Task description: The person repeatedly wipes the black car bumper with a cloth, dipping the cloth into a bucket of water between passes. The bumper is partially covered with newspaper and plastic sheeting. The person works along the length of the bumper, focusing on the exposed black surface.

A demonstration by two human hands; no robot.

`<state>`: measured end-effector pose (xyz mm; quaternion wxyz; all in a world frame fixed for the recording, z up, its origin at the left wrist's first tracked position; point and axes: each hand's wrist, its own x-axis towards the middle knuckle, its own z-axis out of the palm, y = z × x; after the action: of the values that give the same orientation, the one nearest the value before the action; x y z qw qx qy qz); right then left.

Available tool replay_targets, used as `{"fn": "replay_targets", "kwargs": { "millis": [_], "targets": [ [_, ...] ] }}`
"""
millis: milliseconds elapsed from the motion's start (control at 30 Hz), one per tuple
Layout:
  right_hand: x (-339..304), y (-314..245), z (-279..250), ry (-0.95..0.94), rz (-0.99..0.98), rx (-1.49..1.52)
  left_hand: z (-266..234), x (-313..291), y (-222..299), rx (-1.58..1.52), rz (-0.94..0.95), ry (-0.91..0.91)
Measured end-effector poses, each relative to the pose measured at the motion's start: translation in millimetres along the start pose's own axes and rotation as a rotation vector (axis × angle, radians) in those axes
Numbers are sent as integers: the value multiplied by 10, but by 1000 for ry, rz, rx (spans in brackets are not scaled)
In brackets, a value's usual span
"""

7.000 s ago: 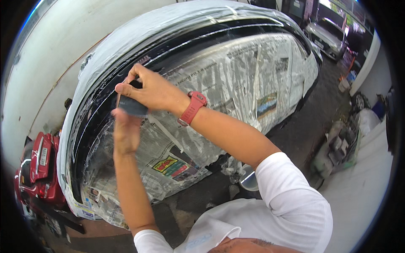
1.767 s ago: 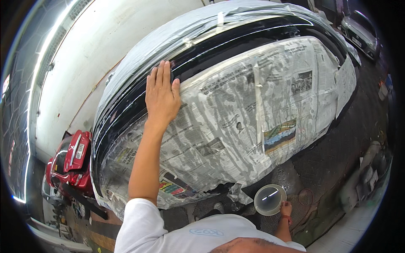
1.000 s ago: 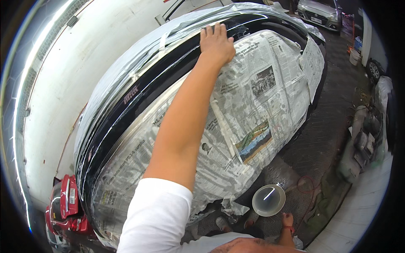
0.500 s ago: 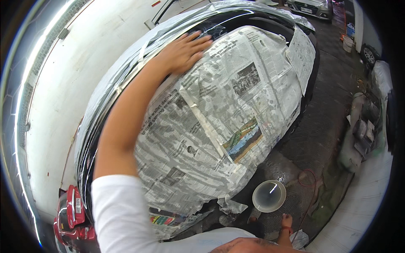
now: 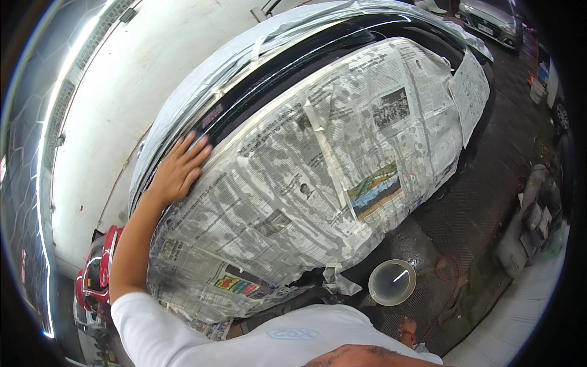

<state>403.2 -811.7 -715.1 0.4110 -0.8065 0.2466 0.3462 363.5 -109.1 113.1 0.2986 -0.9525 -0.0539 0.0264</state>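
My left hand lies flat on the glossy black strip of car body, its fingers stretched out near the edge of the newspaper. Nothing shows in that hand. Newspaper sheets, blotched with wet-looking patches and joined by strips of tape, cover the broad panel beside the strip. Silvery-grey sheeting runs along the strip's far side. Down by my right side hangs my right hand, a red band at its wrist. It is small in view, and its fingers cannot be made out clearly.
On the dark floor stands a round bucket of cloudy liquid, near a thin red hose. A red car is at the left and a silver car at the far right. Bulky items line the right wall.
My left hand has slid along the black strip toward me and to the left. My view has shifted, baring more of the strip. The right hand stays low at my side.
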Motion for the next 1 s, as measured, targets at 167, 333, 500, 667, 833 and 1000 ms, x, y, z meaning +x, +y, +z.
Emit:
{"fn": "replay_targets", "kwargs": {
  "millis": [167, 333, 500, 667, 833, 1000],
  "targets": [
    [636, -141, -285, 84, -178, -119, 307, -618, -141, 11, -7, -18],
    [728, -1336, -54, 154, -550, -164, -175, 1483, 362, -5, 221, 226],
    [254, -1482, 134, 77, -500, -126, -107, 1308, 281, -22, 241, 186],
    [6, -869, 205, 17, -281, 32, -73, 1422, 255, 20, 240, 148],
    [195, -650, 328, -36, -293, 195, -264, 2465, 443, 18, 333, 250],
    [-108, -166, 244, 177, -276, 55, -193, 1786, 273, 65, 336, 214]
  ]
}}
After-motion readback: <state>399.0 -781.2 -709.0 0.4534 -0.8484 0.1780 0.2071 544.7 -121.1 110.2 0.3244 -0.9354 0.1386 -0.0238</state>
